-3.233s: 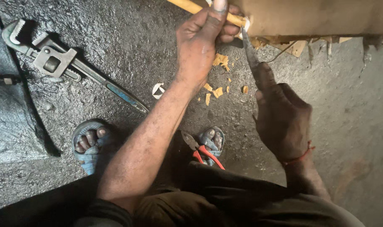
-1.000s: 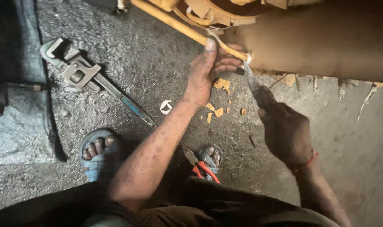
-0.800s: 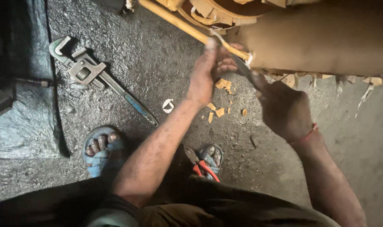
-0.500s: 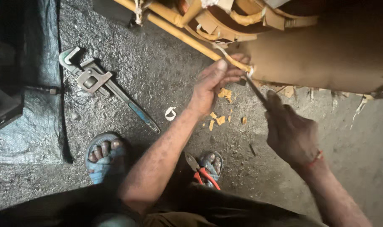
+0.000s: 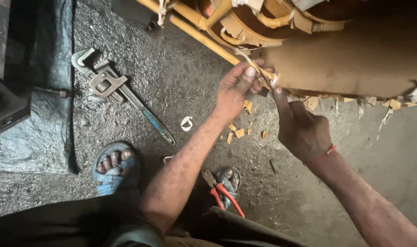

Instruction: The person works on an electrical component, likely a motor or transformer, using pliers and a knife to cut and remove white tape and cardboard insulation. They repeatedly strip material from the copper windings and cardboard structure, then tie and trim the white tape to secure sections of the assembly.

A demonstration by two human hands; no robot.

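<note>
Hands: left hand [image 5: 236, 91] pinching strip [image 5: 249, 60], right hand [image 5: 302, 130] gripping blade [image 5: 266, 78] upper centre; blade close to left fingers, slip risks cut.

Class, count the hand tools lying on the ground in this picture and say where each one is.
2. A pipe wrench lies on the ground at upper left, beside the tarp. Red-handled pliers lie by the person's sandalled foot at bottom centre. Others may be hidden beneath the person.
</note>
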